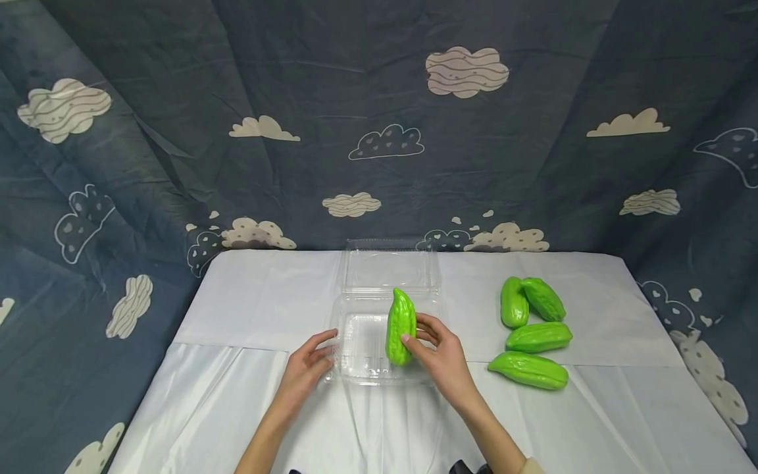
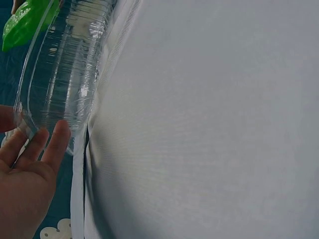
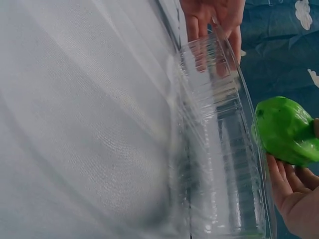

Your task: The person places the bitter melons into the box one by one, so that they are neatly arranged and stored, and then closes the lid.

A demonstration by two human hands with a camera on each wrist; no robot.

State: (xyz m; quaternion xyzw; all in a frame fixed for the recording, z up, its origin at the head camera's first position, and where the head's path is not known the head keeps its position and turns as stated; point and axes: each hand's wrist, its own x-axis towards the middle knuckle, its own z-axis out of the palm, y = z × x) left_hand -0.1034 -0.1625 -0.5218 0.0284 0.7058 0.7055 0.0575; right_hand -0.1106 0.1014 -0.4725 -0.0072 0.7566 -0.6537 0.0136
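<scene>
A clear plastic clamshell container (image 1: 362, 342) lies with its lid (image 1: 387, 270) folded back toward the curtain. My left hand (image 1: 308, 365) holds the container's left edge, the thumb by the rim and the fingers against the outer wall (image 2: 62, 132). Over the tray, a glossy green bitter melon (image 1: 401, 326) is gripped upright in my right hand (image 1: 441, 355), thumb on its near face and fingers behind. The right wrist view shows this bitter melon (image 3: 284, 129) above rim height, beside the container wall (image 3: 224, 144).
Several more bitter melons (image 1: 529, 370) lie in a loose group on the right of the white-covered table (image 1: 249, 296). A dark blue curtain (image 1: 379, 92) with cloud prints hangs behind and along both sides. A small black object (image 1: 468, 467) shows at the bottom edge.
</scene>
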